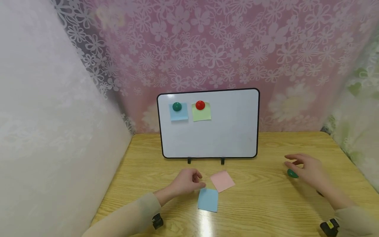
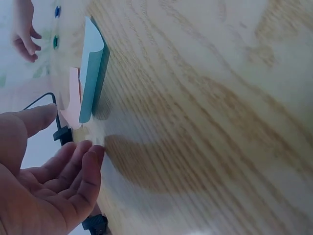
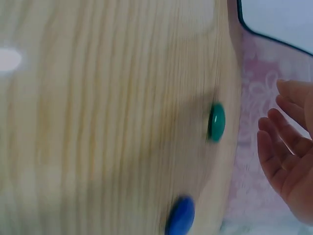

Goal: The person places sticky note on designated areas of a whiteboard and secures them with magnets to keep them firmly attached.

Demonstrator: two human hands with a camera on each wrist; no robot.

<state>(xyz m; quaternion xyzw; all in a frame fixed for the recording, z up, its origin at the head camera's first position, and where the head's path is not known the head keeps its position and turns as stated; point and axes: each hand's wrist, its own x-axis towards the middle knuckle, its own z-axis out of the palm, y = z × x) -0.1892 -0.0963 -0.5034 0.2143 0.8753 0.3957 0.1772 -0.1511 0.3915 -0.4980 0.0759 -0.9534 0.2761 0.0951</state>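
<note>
My left hand (image 1: 187,182) hovers over the table with its fingers loosely curled and nothing between them. Just right of its thumb lies a blue sticky note (image 1: 208,200), one edge of it bent up in the left wrist view. A pink sticky note (image 1: 222,181) lies beyond it. Over on the right, my right hand (image 1: 309,169) is above a green round magnet (image 1: 292,173), apart from it in the right wrist view, its fingers relaxed and holding nothing. A blue magnet (image 3: 180,216) sits near the green one, mostly hidden by the right arm in the head view.
A whiteboard (image 1: 210,141) with a black frame stands upright at the back on small black feet (image 1: 222,161). On it, a green magnet (image 1: 177,106) holds a blue note (image 1: 179,116), and a red magnet (image 1: 200,105) holds a green note (image 1: 202,115). Floral curtains (image 1: 207,49) surround the table.
</note>
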